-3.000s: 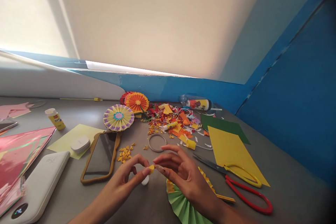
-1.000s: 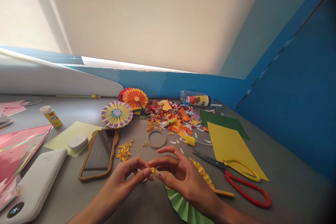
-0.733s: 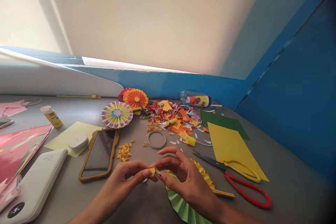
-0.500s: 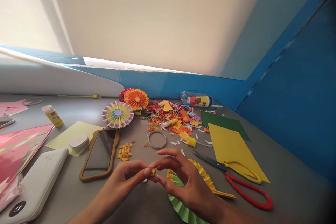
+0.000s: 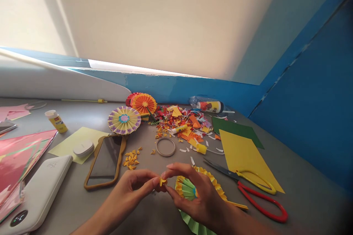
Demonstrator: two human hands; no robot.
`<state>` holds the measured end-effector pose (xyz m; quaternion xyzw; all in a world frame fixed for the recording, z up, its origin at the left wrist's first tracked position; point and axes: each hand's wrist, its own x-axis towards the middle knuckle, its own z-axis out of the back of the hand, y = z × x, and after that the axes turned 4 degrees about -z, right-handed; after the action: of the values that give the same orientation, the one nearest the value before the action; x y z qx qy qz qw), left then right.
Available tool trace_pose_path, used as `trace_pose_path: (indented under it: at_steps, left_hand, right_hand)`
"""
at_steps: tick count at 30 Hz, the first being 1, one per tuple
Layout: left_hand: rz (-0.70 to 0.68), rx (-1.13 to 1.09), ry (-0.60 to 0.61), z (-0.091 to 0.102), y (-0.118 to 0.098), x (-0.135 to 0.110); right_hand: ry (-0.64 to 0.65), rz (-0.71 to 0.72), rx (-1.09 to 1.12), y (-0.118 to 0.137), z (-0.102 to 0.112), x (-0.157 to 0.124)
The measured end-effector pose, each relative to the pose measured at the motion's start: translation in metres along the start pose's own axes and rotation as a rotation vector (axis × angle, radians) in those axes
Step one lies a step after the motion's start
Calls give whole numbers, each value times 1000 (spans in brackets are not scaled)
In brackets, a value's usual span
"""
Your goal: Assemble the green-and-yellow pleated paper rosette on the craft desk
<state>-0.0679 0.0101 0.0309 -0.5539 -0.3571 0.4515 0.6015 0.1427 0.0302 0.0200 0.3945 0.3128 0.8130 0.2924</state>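
Between the fingertips of both hands, just above the desk, is a small folded piece of yellow paper [image 5: 162,181]. My left hand [image 5: 138,187] pinches it with thumb and index finger. My right hand [image 5: 194,192] is closed on its other side, thumb and index fingertips at the paper. Partly hidden under my right hand lies a pleated green paper fan [image 5: 190,218] with a scalloped yellow edge and a yellow stick handle [image 5: 237,205]. Small yellow folded pieces [image 5: 131,159] sit in a cluster beyond my left hand.
Scissors [image 5: 234,174] and yellow paper [image 5: 248,154] lie at the right. A phone [image 5: 106,163], power bank [image 5: 46,191] and glue stick [image 5: 56,121] are at the left. Farther back are paper scraps [image 5: 190,119], a tape-like ring [image 5: 165,147] and finished rosettes [image 5: 124,119].
My right hand's fingers have shifted slightly lower and drawn in around the yellow piece, whose folds now show more. More of the green fan's middle shows. My left hand is nearly still.
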Motion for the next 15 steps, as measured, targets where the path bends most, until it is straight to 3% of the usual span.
trace_pose_path:
  at_steps: [3,8,11,15]
  left_hand:
    - [17,38,-9,-1,0,-1]
    - [50,-41,22,-1,4,0]
    - [51,-111,23,0,5,1]
    - [56,-120,48,0,3,1]
  right_hand:
    - [18,153,-110,-4,0,-1]
    - [41,229,-140,-6,3,0]
    - [71,200,-137,-5,5,1]
    - [71,39,-85,-1,7,2]
